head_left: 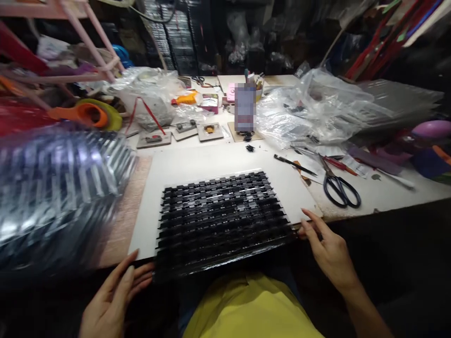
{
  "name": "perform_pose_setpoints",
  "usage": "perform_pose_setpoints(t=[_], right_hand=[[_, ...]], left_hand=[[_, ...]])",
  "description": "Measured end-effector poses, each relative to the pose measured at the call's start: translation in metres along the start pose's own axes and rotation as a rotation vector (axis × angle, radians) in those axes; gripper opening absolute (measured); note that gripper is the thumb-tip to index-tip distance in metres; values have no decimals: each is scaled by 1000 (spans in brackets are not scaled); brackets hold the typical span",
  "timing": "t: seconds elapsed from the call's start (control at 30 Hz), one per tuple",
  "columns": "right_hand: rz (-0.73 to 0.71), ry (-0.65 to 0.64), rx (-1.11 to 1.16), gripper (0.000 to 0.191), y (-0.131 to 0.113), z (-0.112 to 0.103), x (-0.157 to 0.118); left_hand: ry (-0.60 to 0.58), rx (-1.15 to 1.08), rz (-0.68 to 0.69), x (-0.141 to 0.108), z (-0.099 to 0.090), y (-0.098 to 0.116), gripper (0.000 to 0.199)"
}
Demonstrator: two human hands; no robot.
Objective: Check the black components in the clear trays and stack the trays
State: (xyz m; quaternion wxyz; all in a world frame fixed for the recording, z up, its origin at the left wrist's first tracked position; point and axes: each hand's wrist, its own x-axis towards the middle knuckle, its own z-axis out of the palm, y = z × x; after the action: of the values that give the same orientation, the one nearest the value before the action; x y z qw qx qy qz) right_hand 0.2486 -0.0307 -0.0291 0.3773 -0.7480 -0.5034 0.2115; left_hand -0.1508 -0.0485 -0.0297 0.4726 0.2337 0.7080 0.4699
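A black ridged plastic tray (221,211) with rows of small slots lies on a white board (183,162), its front edge jutting past the table towards my lap. My left hand (114,291) is at the tray's front left corner, fingers stretched and apart, the fingertips close against the corner. At the right, my right hand (326,249) has its fingers spread beside the board's front right edge, near the tray's other corner. Whether those fingertips press on the tray or the board, I cannot tell. Neither hand is wrapped round anything.
Stacked clear plastic trays (66,192) stand at the left. Black-handled scissors (340,188) and a black pen (296,164) lie at the right. Small square blocks (210,132), a blurred-out phone-like panel (245,108) and crumpled plastic bags (299,108) sit further back.
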Motion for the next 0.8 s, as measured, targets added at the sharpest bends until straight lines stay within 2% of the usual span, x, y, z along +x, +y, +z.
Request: perform_pose_setpoints(t=[0.1,0.2,0.27,0.37,0.43,0.5,0.57,0.63,0.7,0.8], right_hand=[[178,-146,230,65,3,-5,1],[307,-202,431,74,0,-8,6],[387,-221,530,73,-3,-9,12],[503,-345,755,63,-11,-11,24],[574,-431,884,46,-22,-8,35],[619,-475,945,24,-38,-3,46],[646,-472,964,14,-54,4,57],[654,-425,982,8,-68,11,65],[666,-345,1002,6,-76,17,69],[666,-299,997,17,-77,21,71]], left_hand=[[-81,-138,-60,-7,10,15,71],[-122,-212,-53,-12,14,23,66],[-124,-247,-49,-12,15,26,62],[-141,-351,-56,-10,19,32,52],[-196,-458,-117,-7,26,39,40],[-291,-558,-235,-3,36,46,31],[-377,-605,-346,0,45,54,30],[-388,-593,-385,2,53,59,33],[-325,-558,-355,3,59,62,33],[-204,-504,-314,2,65,65,36]])
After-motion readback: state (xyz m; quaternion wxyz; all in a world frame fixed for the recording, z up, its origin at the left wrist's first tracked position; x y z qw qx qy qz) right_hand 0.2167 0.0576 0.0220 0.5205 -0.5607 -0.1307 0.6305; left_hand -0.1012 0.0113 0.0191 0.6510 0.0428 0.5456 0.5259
